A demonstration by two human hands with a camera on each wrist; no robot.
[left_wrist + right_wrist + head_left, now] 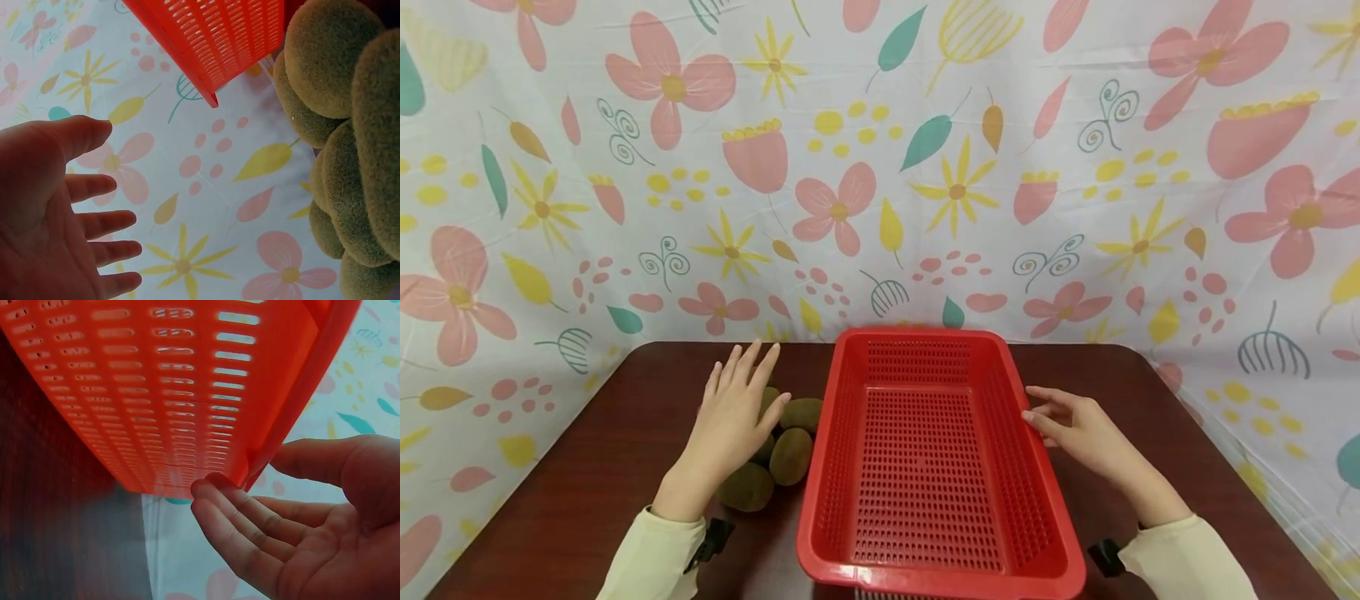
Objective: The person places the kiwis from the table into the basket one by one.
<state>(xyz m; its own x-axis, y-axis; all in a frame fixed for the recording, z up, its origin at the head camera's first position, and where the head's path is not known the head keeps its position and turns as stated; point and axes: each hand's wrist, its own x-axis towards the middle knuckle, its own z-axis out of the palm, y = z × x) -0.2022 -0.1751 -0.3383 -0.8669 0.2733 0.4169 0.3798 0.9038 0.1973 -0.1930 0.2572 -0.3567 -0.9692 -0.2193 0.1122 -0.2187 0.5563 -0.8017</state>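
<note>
A red perforated plastic basket (925,467) stands on the table, with nothing inside it. Beside its left wall lie several fuzzy brown-green kiwis (791,456), partly hidden behind my left hand (730,417). That hand is held over the left side of the pile, fingers straight and spread, holding nothing. The left wrist view shows the kiwis (350,181) apart from the palm. My right hand (1078,429) is at the basket's right rim. In the right wrist view its fingertips lie against or very near the outer wall (181,425), the thumb by the rim; the fingers are nearly straight.
The dark red-brown table (602,433) extends to both sides of the basket. A white flower-print cloth (880,167) hangs behind the table and at both sides. Something with grey ribs shows under the basket's near edge.
</note>
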